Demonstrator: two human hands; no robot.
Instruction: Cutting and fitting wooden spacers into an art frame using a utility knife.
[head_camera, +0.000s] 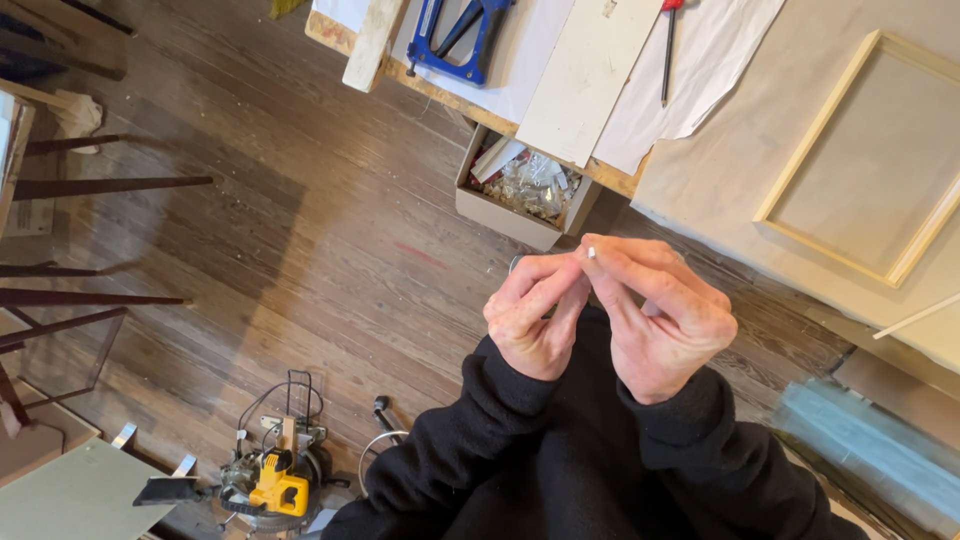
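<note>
Left hand (530, 320): fingertips pinched on small white piece (591, 253).
Right hand (665, 320): pinches same piece.
Risk: piece slips, lost on plank floor (330, 230).

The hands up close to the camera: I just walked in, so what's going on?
A person in black sleeves holds both hands together above a wooden floor. The right hand pinches a small white piece at its fingertips, and the left hand meets it. A cardboard box of clear packets sits under the workbench.

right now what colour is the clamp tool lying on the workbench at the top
Blue, with black parts: the clamp tool lies on the workbench, clearest in the head view.
</note>
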